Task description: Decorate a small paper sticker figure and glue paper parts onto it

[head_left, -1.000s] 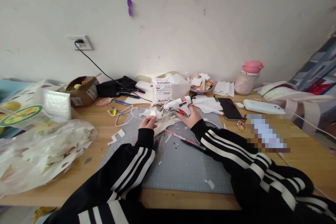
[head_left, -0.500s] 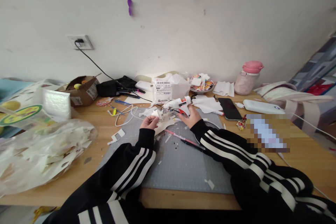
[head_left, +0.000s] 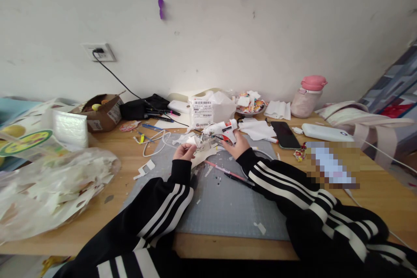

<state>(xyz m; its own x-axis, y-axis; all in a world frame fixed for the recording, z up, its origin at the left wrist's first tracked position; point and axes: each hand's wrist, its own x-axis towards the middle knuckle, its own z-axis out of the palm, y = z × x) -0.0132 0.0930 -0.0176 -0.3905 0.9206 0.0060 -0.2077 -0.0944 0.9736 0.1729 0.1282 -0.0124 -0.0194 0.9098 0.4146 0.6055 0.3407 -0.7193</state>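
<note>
My right hand [head_left: 237,144] is closed round a white glue gun [head_left: 223,128] with red-orange parts, its nozzle end pointing left. A black cord runs from near the gun toward the wall. My left hand [head_left: 184,152] is closed in a pinch on a small white piece [head_left: 193,140], whose kind I cannot make out. Clear plastic and paper scraps [head_left: 206,153] lie between the two hands, over the grey cutting mat [head_left: 224,213]. Below them rest a pink pen [head_left: 219,167] and a black pen [head_left: 239,179].
A clear bag of scraps [head_left: 65,191] and a cardboard box [head_left: 100,113] are on the left. Behind my hands stands a white labelled package [head_left: 208,110]. Rightward are a black phone [head_left: 285,134], a pink bottle [head_left: 308,97] and a white power bank [head_left: 327,133].
My left hand has shifted very slightly left with the white piece. My right hand and the glue gun have stayed almost in place.
</note>
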